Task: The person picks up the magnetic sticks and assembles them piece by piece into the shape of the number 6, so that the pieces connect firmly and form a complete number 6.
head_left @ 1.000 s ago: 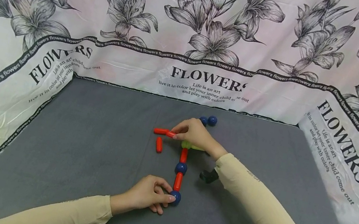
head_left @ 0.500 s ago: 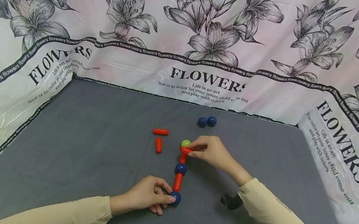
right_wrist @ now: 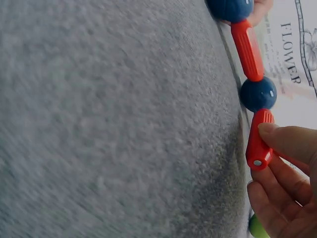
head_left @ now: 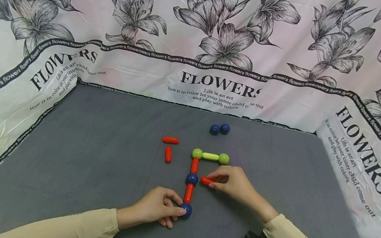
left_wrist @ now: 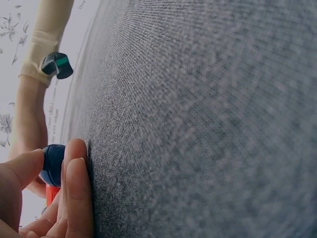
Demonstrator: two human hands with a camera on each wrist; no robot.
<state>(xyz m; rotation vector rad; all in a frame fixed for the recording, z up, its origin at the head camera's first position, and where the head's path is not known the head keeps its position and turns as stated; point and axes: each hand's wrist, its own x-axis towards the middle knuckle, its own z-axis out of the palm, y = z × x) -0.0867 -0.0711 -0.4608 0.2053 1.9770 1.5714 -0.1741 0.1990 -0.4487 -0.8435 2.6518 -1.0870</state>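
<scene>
My left hand (head_left: pixel 156 205) pinches the nearest blue ball (head_left: pixel 186 210) of a chain between thumb and fingers. From that ball a red rod (head_left: pixel 189 193) runs to a middle blue ball (head_left: pixel 192 179). A second red rod (head_left: pixel 195 165) continues to a green ball (head_left: pixel 197 153), where a light green rod (head_left: pixel 210 156) leads right to another green ball (head_left: pixel 224 159). My right hand (head_left: pixel 236 184) holds a loose red rod (head_left: pixel 206 181) by thumb and fingers. Its free end points at the middle ball's right side, with a small gap in the head view.
Two loose red rods (head_left: pixel 170 140) lie left of the chain's far end. Two blue balls (head_left: pixel 225 129) sit farther back on the grey cloth (head_left: pixel 113 143). Flower-printed fabric (head_left: pixel 219 86) borders the table's back and sides.
My right hand has picked up one red rod from the left group, then brought it right and nearer, beside the middle blue ball. My left hand has stayed on its ball.
</scene>
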